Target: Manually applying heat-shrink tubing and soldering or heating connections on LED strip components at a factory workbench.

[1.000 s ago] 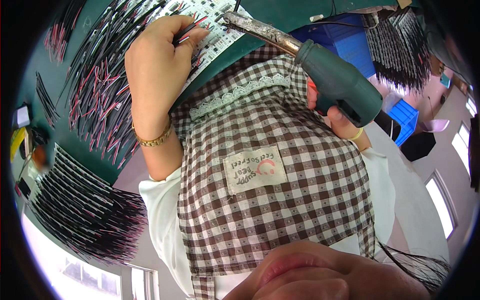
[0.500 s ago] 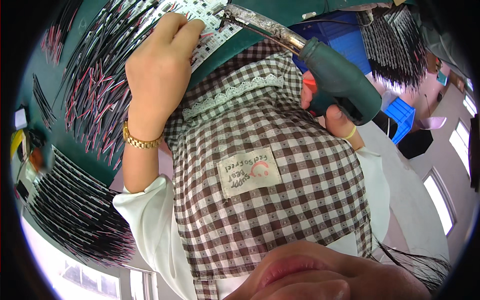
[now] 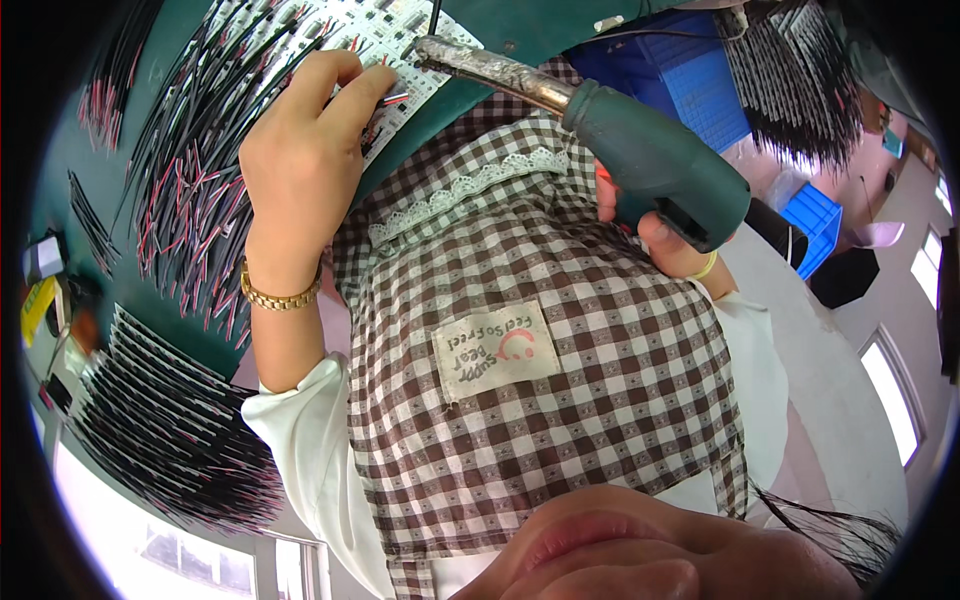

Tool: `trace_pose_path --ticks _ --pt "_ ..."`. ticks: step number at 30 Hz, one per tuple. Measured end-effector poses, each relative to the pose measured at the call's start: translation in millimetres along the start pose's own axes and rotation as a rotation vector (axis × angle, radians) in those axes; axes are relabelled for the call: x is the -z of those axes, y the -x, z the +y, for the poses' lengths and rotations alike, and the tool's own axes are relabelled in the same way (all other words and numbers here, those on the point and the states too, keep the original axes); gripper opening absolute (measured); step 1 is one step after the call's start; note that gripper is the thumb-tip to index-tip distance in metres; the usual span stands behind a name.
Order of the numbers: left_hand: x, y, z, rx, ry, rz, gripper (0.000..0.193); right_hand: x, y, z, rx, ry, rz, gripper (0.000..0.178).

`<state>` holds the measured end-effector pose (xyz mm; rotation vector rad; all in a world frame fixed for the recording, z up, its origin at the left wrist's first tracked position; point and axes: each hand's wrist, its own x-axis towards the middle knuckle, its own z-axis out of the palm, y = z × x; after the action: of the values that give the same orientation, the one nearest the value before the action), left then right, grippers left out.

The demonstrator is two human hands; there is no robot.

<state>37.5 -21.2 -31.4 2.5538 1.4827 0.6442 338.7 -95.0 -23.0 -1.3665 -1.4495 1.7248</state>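
Note:
My left hand (image 3: 303,160) is closed in a pinch over the white circuit board (image 3: 420,95). A short wire end (image 3: 397,99) with red, white and black strands pokes out from its fingertips. My right hand (image 3: 665,240) wraps around the handle of a dark green soldering gun (image 3: 655,155), and part of its fingers is hidden behind the tool. The gun's worn metal barrel (image 3: 500,75) points left, its tip over the board near my left fingers. Many black wires (image 3: 195,190) with red and white ends hang from the board's left part.
Another bundle of wires (image 3: 118,90) lies at the far left of the green table (image 3: 480,125). Rows of wired boards (image 3: 170,420) are stacked at lower left, and more (image 3: 795,85) at upper right. A blue crate (image 3: 690,85) sits beyond the gun.
The soldering gun has shifted left and slightly down, bringing its tip nearer my left hand. My left hand has moved a little left and down, and the wire end now shows at its fingertips.

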Motion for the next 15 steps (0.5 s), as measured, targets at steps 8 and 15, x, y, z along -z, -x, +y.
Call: trace_pose_path --ticks 8,15 --pt "-1.7 3.2 2.3 -0.058 -0.024 0.033 0.026 6.6 -2.8 9.2 0.158 0.12 -0.141 0.059" --pt "-7.1 -2.9 2.7 -0.06 0.011 0.07 0.025 6.4 2.2 -5.1 0.049 0.063 -0.056 0.055"
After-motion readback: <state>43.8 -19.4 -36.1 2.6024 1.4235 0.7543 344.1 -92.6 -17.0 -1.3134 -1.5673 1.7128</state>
